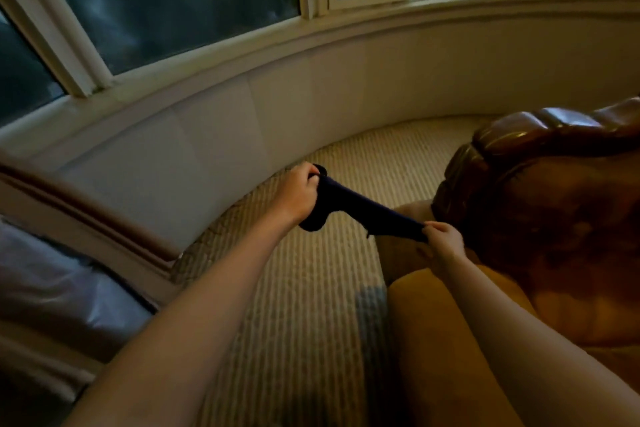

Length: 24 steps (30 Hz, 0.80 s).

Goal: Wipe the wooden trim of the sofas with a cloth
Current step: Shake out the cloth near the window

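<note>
Gripping the dark blue cloth [349, 206] at both ends, left hand [298, 192] and right hand [445, 239] pulling it taut above the striped carpet [294, 288] beside the sofa's carved wooden trim [512, 146], seemingly readying it; next, bringing it onto that trim.

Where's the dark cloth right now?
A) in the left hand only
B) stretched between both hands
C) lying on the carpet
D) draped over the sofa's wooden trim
B: the left hand grips one end of the dark cloth and the right hand pinches the other, holding it taut above the carpet.
</note>
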Motion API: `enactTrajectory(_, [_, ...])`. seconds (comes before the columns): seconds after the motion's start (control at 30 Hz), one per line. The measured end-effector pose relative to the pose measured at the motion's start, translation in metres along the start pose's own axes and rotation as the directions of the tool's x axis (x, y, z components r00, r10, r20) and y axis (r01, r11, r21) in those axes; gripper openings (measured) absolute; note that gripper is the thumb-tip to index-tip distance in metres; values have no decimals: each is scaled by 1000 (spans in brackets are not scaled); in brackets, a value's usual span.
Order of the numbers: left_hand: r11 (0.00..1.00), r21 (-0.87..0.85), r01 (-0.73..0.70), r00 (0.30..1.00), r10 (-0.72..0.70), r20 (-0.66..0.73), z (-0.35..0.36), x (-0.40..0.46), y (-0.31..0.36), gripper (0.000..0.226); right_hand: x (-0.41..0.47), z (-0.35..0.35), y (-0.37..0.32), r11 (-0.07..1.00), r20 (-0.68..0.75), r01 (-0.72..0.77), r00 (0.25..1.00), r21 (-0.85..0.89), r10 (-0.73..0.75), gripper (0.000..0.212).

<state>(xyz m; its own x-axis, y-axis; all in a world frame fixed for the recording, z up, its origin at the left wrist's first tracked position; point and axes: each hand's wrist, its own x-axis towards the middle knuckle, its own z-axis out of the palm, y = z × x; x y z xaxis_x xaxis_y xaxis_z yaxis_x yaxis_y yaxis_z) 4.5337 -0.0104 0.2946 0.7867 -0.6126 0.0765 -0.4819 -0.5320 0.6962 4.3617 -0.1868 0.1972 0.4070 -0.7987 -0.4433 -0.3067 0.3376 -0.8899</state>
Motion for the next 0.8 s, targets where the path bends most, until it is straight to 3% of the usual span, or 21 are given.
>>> enactTrajectory(0.07, [999,-45,-23,1000,24,17,5,39,13,18,27,13,-8,1000,-44,2,999,-21,-3,23])
enactTrajectory(0.17, [982,-17,-186,976,187,110,24,95,28,20,61,38,-10,997,-119,-20,993,-79,11,21])
enactTrajectory(0.3, [912,49,-406,873,372,316,57,171,37,20,99,90,-29,989,-192,36,979,-146,-64,6])
enactTrajectory(0.43, [807,-57,-588,689,537,486,90,236,47,19,136,131,-68,998,-132,19,991,-65,-27,35])
enactTrajectory(0.53, [730,-172,-661,526,615,588,110,271,63,19,159,141,-91,991,-158,-20,987,129,40,31])
enactTrajectory(0.67, [656,-389,-646,355,710,608,136,297,95,20,177,131,-108,862,-177,-111,958,495,225,26])
enactTrajectory(0.8, [560,-583,-589,198,799,568,155,312,141,17,193,95,-138,764,-267,28,945,644,190,34])
